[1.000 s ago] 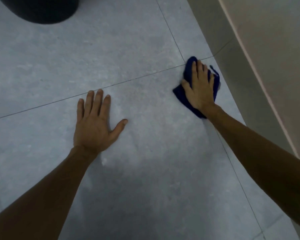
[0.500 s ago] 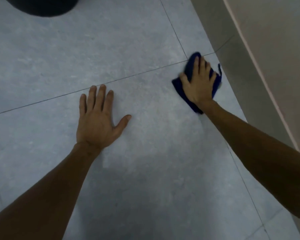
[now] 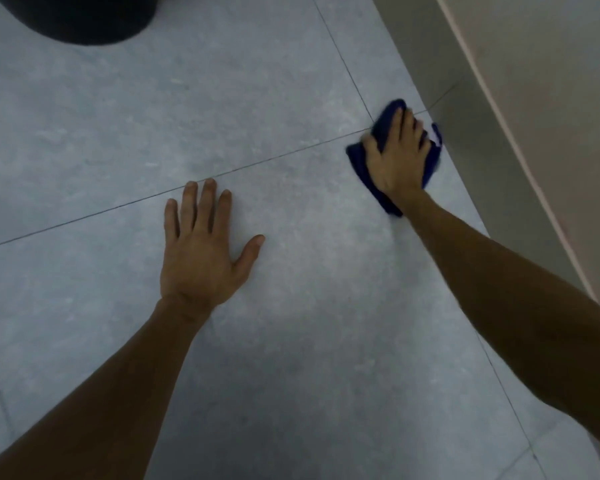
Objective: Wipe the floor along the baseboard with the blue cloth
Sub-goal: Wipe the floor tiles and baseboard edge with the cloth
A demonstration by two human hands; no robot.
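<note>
A dark blue cloth lies bunched on the grey tiled floor, right beside the grey baseboard. My right hand presses flat on the cloth with straight fingers, covering most of it; its fingers look motion-blurred. Only the cloth's edges show around the hand. My left hand rests flat on the floor with fingers spread, well to the left of the cloth and holding nothing.
A dark round object stands on the floor at the far left. The beige wall rises above the baseboard along the right. Tile seams cross the floor near both hands.
My right hand has slid the cloth farther away along the baseboard, up to the tile seam. My left hand stays planted on the floor.
</note>
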